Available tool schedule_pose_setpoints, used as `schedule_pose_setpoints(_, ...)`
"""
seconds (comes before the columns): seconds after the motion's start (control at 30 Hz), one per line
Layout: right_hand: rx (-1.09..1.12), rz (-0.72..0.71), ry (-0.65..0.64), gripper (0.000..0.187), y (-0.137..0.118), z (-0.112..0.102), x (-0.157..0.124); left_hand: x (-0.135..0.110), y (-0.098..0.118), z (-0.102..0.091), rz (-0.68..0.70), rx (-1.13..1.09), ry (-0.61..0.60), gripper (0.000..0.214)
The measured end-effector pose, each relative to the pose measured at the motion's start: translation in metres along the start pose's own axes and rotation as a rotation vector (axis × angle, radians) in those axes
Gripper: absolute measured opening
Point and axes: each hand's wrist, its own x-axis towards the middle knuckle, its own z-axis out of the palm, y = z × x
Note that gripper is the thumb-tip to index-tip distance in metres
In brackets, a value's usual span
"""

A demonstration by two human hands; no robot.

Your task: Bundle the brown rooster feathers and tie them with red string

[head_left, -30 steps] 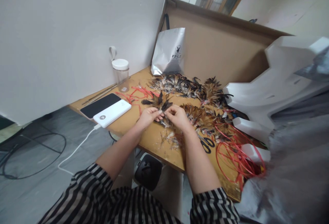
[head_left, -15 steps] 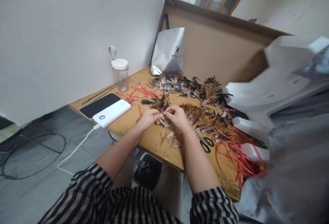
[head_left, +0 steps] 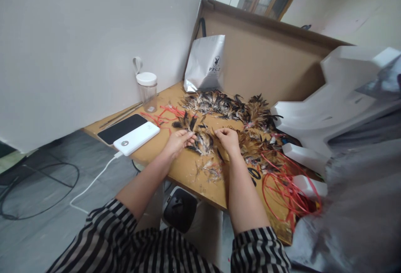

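Observation:
My left hand (head_left: pixel 178 141) rests on the wooden table (head_left: pixel 150 145) with its fingers pinched on a small bunch of dark brown feathers (head_left: pixel 191 123). My right hand (head_left: pixel 228 138) sits a little to the right, fingers curled down into the loose feathers (head_left: pixel 250 144), and what it grips is hidden. Between the two hands lies a tuft of brown and white feathers (head_left: pixel 205 142). A larger heap of feathers (head_left: pixel 225 105) stretches across the back of the table.
A white power bank (head_left: pixel 137 138) and a black phone (head_left: pixel 122 128) lie at the left, a lidded jar (head_left: pixel 147 91) behind them. Red strings (head_left: pixel 290 189), black scissors (head_left: pixel 253 173), white foam pieces (head_left: pixel 338 97) and a silver bag (head_left: pixel 205 62) are at right and back.
My hands have drawn apart: the right one moved right into the feather pile, the left one stayed with the dark feather bunch.

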Motion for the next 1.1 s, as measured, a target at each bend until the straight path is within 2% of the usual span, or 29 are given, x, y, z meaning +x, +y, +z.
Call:
schedule_pose_setpoints(0.13,-0.198,0.014,-0.147,0.028,0.014,-0.006,0.002,0.0,0.0,-0.001,-0.005,-0.036,0.005,0.024)
schedule_pose_setpoints(0.3,-0.256,0.064,-0.309,0.02,0.018,-0.008,0.001,-0.001,0.001,0.001,-0.009,-0.03,-0.027,0.023)
schedule_pose_setpoints(0.4,-0.193,0.072,-0.27,0.014,0.011,-0.008,0.0,-0.002,0.001,0.001,-0.01,-0.039,-0.03,0.023)
schedule_pose_setpoints(0.53,0.174,0.093,-0.18,0.019,-0.006,-0.009,-0.004,-0.001,0.001,0.0,-0.018,-0.077,-0.06,0.021)
schedule_pose_setpoints(0.7,0.581,0.16,-0.261,0.026,-0.026,0.001,-0.011,-0.001,0.001,-0.002,-0.071,-0.157,-0.11,0.016)
schedule_pose_setpoints(0.8,0.635,0.148,-0.253,0.026,-0.028,0.014,-0.015,-0.003,0.002,-0.002,-0.093,-0.163,-0.172,0.015)
schedule_pose_setpoints(0.93,0.604,0.088,-0.16,0.024,-0.03,0.032,-0.022,-0.005,0.002,0.0,-0.117,-0.134,-0.254,0.015)
schedule_pose_setpoints(1.1,0.522,0.068,-0.162,0.022,-0.038,0.045,-0.033,-0.004,0.001,0.0,-0.132,-0.15,-0.262,0.014)
